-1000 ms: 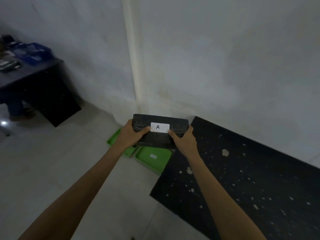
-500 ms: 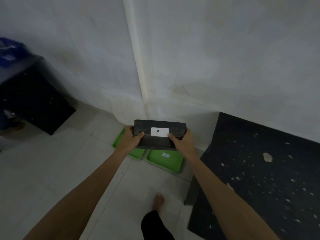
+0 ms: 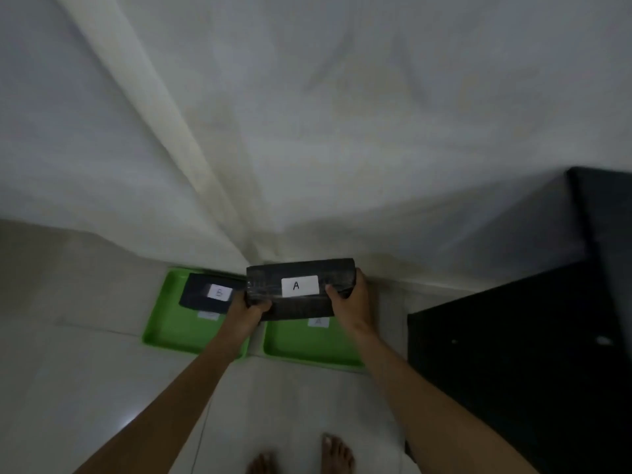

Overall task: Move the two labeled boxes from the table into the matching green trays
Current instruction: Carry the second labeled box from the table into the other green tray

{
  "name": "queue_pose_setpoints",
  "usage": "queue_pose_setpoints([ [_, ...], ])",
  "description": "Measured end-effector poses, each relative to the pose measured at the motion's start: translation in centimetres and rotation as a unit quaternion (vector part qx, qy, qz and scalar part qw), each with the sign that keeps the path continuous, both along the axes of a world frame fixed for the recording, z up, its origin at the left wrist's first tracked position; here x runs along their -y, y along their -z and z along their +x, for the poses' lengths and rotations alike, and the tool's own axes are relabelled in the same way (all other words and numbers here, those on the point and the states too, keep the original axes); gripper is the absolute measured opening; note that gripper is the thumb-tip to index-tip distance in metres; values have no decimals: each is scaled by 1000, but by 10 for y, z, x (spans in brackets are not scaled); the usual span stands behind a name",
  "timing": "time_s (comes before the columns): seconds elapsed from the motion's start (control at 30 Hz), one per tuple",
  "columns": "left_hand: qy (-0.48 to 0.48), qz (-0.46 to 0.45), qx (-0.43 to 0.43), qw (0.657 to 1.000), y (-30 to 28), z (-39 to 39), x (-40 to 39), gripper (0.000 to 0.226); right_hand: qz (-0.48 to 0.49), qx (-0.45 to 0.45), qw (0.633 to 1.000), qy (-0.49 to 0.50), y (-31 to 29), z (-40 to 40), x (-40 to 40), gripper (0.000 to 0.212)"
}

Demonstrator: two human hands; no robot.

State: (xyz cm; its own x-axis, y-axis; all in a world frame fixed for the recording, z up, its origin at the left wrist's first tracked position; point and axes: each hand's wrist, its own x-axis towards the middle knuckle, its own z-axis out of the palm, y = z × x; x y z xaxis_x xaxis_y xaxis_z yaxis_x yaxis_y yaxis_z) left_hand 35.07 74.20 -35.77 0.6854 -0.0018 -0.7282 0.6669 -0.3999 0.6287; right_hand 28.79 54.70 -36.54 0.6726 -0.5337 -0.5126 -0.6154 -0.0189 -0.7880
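Green tray A [image 3: 309,350] lies beneath box A [image 3: 301,289], clamped endwise by left hand [image 3: 244,311] and right hand [image 3: 352,302]; box B [image 3: 210,292] already trayed. Next: lower it level.

view tipped down onto trays; box a [image 3: 300,289] now above right tray [image 3: 309,350]; box b [image 3: 210,293] revealed in left tray [image 3: 164,323]
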Motion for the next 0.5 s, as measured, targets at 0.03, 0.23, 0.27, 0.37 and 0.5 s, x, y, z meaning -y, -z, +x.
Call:
queue_pose_setpoints([
  [0.03, 0, -2, -9, 1000, 36, 9, 2, 46, -1, -16, 1000, 13, 34, 7, 1, 73],
  [0.23, -25, -55, -52, 997, 221, 52, 18, 53, 9, -58, 997, 46, 212, 26, 9, 60],
  [0.27, -27, -53, -57, 997, 243, 56, 21, 52, 9, -61, 997, 45, 234, 27, 10, 60],
  [0.37, -43, -43, -57, 996, 302, 61, 24, 50, 9, -69, 997, 43, 289, 28, 9, 58],
  [0.5, -58, -42, -69, 995, 347, 56, 19, 46, 17, -83, 995, 48, 330, 26, 6, 52],
])
